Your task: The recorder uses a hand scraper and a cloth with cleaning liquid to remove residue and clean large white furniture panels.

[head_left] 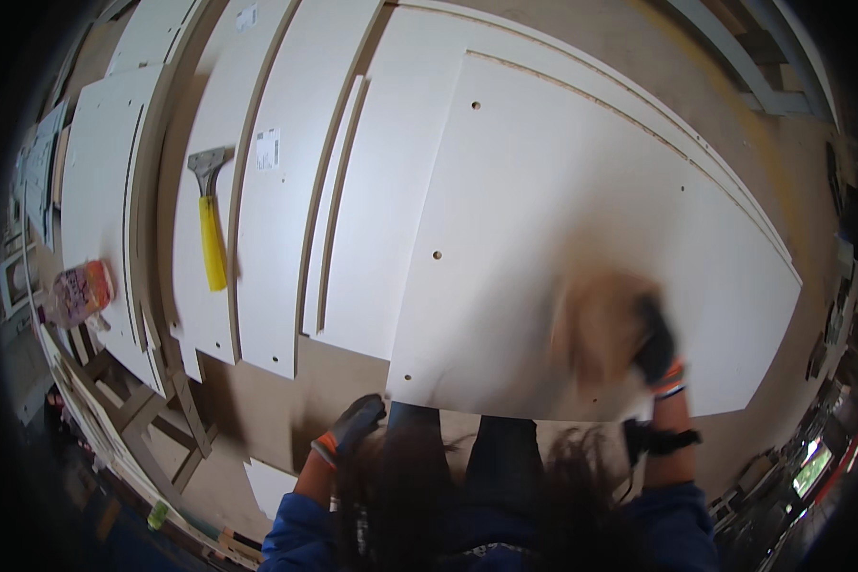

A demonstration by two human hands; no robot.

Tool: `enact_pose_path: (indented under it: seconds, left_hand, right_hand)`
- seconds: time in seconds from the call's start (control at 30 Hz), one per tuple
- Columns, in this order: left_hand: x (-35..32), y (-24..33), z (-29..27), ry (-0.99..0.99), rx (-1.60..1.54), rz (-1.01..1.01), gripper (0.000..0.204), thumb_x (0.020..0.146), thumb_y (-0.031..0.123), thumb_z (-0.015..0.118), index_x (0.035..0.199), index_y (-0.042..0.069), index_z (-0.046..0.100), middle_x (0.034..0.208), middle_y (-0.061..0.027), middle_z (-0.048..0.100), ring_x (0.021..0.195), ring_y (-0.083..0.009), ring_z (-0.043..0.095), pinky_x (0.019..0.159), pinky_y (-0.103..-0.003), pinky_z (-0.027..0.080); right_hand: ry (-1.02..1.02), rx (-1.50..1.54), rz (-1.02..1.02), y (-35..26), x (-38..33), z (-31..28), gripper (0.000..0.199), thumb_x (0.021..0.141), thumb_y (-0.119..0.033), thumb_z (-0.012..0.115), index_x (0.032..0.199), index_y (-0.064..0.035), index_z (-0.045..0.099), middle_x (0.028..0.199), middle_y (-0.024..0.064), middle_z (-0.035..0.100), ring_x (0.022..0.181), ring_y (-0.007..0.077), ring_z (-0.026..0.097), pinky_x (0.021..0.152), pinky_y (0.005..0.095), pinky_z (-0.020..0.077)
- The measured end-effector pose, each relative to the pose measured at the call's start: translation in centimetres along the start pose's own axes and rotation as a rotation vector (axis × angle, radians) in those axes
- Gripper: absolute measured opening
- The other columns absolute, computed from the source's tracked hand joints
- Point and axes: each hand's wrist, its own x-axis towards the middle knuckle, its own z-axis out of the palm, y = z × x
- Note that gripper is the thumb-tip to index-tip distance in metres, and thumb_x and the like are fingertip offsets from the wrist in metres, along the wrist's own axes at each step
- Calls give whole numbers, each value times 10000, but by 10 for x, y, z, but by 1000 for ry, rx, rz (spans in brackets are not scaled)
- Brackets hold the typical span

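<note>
A large white panel (520, 224) with several small drilled holes lies in front of me, on top of other white boards. My right hand (656, 345), in a dark glove with an orange cuff, is over the panel's near right part. It grips a brown cloth (601, 319) against the surface; both are smeared by motion, so the cloth's folds are hard to make out. Beside the panel's near left corner is my gloved left hand (357, 421). Its fingers merge into a dark shape, and nothing shows in them.
A scraper with a yellow handle (213, 243) lies on a white board (195, 300) to the left. Further left, a clear plastic bottle (78, 291) with orange-pink contents lies on another board. A narrow strip (341, 205) rests left of the panel. Grey metal framing (734, 57) stands far right.
</note>
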Motion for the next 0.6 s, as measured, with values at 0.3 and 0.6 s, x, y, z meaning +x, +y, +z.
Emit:
enact_pose_path:
  seconds: [0.3, 0.6]
  left_hand:
    - [76, 38, 51, 490, 641, 169, 368, 906, 328, 547, 1020, -22, 555, 964, -224, 650, 926, -318, 641, 790, -414, 495]
    - [41, 122, 62, 263, 719, -304, 492, 915, 443, 505, 1096, -10, 566, 967, -238, 651, 960, -350, 620, 829, -449, 478]
  right_hand:
    - [103, -1622, -832, -72, 225, 272, 521, 882, -336, 501, 1310, -40, 471, 1417, 148, 412, 1382, 276, 302, 1129, 503, 193]
    - [1197, -888, -281, -36, 143, -78, 414, 917, -354, 475, 1118, -26, 626, 1065, 139, 659, 998, 312, 588, 802, 429, 476]
